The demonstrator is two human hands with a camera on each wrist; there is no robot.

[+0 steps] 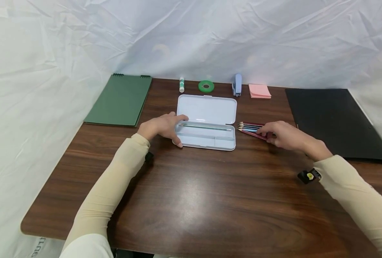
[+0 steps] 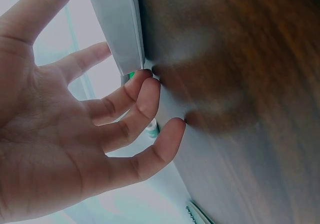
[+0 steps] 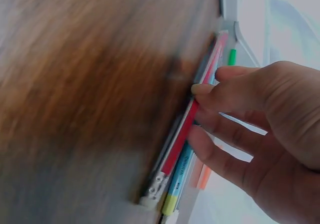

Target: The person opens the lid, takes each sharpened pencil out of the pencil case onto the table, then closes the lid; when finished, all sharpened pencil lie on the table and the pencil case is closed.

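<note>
Pencil case: white, lid flat open, green pencil lying in tray. Pencils: small bunch flat on table, just right of case, tips twd it.

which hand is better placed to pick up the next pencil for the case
Right, most likely. The right hand already rests its fingers on the loose pencils lying beside the open pencil case, pinching a red one. The left hand rests on the case's far end, steadying it.
</note>
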